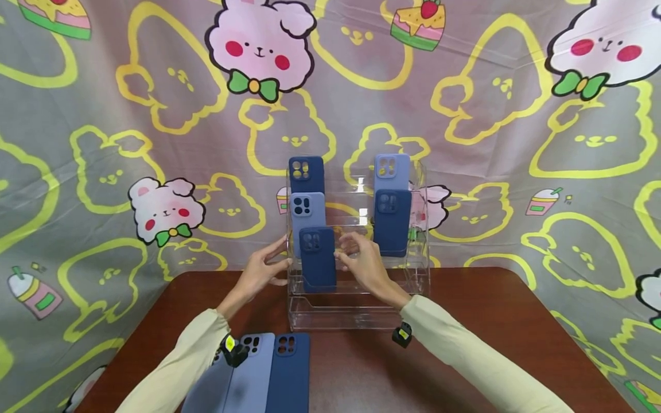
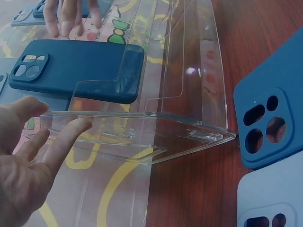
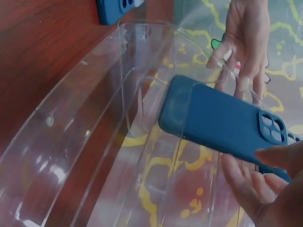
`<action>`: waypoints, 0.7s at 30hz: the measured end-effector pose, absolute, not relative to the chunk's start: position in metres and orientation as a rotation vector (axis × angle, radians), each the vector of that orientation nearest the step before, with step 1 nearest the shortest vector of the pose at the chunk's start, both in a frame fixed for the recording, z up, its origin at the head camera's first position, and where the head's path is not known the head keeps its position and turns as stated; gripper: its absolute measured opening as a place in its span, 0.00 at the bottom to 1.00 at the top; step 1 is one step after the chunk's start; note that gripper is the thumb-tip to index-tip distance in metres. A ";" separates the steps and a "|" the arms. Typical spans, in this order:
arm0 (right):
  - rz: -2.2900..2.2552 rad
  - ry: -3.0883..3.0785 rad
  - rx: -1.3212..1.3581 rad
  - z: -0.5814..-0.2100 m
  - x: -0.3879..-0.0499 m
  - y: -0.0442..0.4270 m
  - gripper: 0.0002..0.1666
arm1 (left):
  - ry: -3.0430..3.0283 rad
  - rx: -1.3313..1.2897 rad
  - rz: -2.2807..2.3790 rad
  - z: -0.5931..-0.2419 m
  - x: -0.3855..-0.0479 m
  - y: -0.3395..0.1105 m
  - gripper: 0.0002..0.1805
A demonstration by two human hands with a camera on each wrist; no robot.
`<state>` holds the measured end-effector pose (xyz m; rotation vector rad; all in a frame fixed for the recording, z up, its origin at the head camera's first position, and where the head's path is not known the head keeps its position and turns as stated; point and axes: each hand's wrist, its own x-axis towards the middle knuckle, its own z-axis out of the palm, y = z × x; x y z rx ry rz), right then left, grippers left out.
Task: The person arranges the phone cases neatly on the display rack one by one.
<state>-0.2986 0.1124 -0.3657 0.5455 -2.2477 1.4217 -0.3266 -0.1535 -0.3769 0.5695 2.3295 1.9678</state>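
Note:
A dark blue phone case (image 1: 318,265) stands upright in a lower tier of the clear acrylic display stand (image 1: 346,319), at its left end. To the right of this case is my right hand (image 1: 365,263), its fingers loosely bent by the case's edge. In the right wrist view the thumb (image 3: 272,156) overlaps the case near its camera cutout; whether it touches is unclear. My left hand (image 1: 258,271) is at the stand's left side, fingers spread and holding nothing. In the left wrist view its fingertips (image 2: 81,124) lie close to the clear side wall.
Behind that case are a light purple case (image 1: 308,207) and another dark blue case (image 1: 307,172). At the stand's right are a light purple case (image 1: 392,166) and a dark blue case (image 1: 392,226). More cases, including a blue one (image 1: 290,376), lie on the brown table (image 1: 496,321).

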 end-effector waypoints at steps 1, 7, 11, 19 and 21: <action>1.412 -2.266 0.543 -0.366 -0.298 0.111 0.18 | 2.328 0.574 1.969 -0.377 -0.327 -0.154 0.37; 1.394 -2.378 0.500 -0.376 -0.292 0.101 0.20 | 2.319 0.576 1.973 -0.376 -0.327 -0.154 0.37; 1.405 -2.393 0.478 -0.384 -0.292 0.094 0.21 | 2.321 0.568 1.975 -0.376 -0.328 -0.154 0.37; 1.494 -2.331 0.482 -0.398 -0.300 0.085 0.15 | 2.310 0.580 1.962 -0.377 -0.328 -0.155 0.37; 1.506 -2.334 0.494 -0.399 -0.301 0.084 0.14 | 2.301 0.582 1.965 -0.377 -0.328 -0.156 0.37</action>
